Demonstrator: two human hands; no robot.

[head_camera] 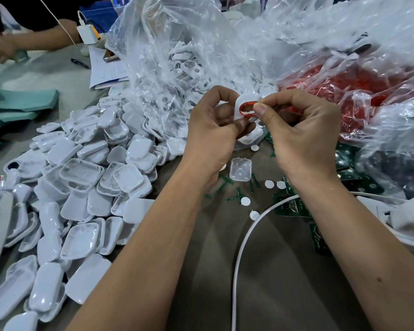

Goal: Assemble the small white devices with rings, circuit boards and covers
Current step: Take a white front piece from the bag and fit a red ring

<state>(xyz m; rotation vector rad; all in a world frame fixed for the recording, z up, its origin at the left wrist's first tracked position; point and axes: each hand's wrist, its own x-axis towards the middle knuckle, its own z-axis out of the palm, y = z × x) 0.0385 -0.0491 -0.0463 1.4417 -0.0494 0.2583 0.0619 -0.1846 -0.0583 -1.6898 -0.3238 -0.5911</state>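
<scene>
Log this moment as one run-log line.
step: fitting red ring | left hand: holds white shell | right hand: pinches ring

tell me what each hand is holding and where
The left hand grips a white device shell by its lower side; the right hand pinches a red ring at its right end, against the shell.

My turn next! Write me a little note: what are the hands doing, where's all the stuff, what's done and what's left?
Left hand grips a white device shell.
Right hand pinches a red ring against the shell's opening; whether it is fully seated I cannot tell.
One loose clear cover lies on the table just below the hands.
Green circuit boards lie under the right wrist; more red rings are in the bag behind.
Pile of white shells sits to the left.
Left: finish the ring, then add board and cover.
</scene>
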